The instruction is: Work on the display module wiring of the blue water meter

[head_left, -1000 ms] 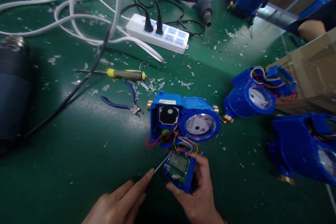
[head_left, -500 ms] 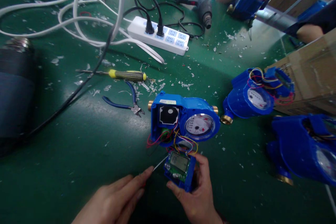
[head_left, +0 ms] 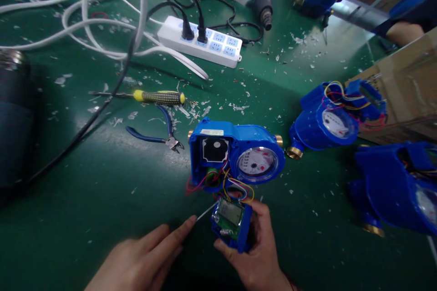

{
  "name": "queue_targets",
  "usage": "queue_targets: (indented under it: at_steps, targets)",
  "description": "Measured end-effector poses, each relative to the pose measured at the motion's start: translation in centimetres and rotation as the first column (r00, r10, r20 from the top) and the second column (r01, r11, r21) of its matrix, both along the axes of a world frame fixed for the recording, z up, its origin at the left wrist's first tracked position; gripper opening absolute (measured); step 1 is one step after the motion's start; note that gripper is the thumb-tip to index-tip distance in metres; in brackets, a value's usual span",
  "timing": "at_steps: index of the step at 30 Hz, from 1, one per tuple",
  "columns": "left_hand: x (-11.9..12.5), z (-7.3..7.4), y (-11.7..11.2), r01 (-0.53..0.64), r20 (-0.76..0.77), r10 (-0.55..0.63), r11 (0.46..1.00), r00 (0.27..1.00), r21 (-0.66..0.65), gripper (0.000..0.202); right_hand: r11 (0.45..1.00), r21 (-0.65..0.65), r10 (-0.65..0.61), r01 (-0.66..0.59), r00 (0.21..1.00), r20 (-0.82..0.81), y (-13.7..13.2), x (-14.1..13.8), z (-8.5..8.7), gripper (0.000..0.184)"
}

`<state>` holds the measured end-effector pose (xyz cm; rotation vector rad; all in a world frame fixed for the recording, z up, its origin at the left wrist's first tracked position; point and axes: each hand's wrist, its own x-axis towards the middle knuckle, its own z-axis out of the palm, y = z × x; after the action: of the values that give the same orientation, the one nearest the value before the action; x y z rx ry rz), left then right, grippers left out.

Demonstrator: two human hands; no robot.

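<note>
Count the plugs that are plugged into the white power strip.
2. Both black plugs sit side by side at the left end of the white power strip: the first plug and the second plug just right of it. The other sockets look free.

A screwdriver, blue pliers and a power strip lie apart.

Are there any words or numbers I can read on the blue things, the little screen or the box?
None can be read.
Dial of the open blue meter: digits and marks, too small.
White sticker on its top: too blurred.
Small screen on the module in the right hand: blank.
Second meter's dial: blurred.
Cardboard box: faint print, unreadable.
</note>
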<state>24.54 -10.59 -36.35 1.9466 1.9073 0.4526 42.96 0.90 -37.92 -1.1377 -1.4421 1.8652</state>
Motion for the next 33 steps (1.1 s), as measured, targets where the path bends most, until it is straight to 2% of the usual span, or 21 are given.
queue_targets:
  at_steps: [5,8,16,21,24,29,33]
  targets:
    - [-0.6,0.1,0.5,-0.056,0.169,0.047,0.997,0.985,0.051,0.042,1.000,-0.018,-0.016,0.017,1.000,0.015,0.0,0.0,0.0,0.061]
    - [-0.7,-0.2,0.1,-0.123,0.209,0.111,0.991,0.972,0.045,0.041,0.999,-0.040,-0.026,0.026,1.000,-0.007,0.0,0.0,-0.1,0.060]
    - [-0.6,-0.7,-0.6,-0.253,0.333,0.317,0.941,0.888,-0.223,0.033,0.998,-0.065,-0.024,0.021,0.999,-0.041,0.2,0.1,-0.1,0.059]
    - [-0.7,-0.6,-0.4,-0.257,0.358,0.366,0.913,0.859,-0.318,0.031,0.994,-0.091,-0.061,0.058,0.998,-0.027,0.1,0.1,0.0,0.061]
    - [-0.5,-0.4,-0.1,-0.254,0.378,0.356,0.922,0.855,-0.293,0.031,0.993,-0.092,-0.083,0.080,0.996,-0.029,0.2,0.0,0.0,0.062]
    - [-0.3,-0.1,0.4,-0.250,0.399,0.280,0.960,0.873,-0.127,0.032,0.989,-0.140,-0.057,0.050,0.997,-0.052,0.7,0.1,0.2,0.063]
    - [-0.4,0.1,0.5,-0.235,0.374,0.270,0.962,0.887,-0.138,0.030,0.985,-0.168,-0.057,0.045,0.996,-0.068,0.9,0.3,0.4,0.064]
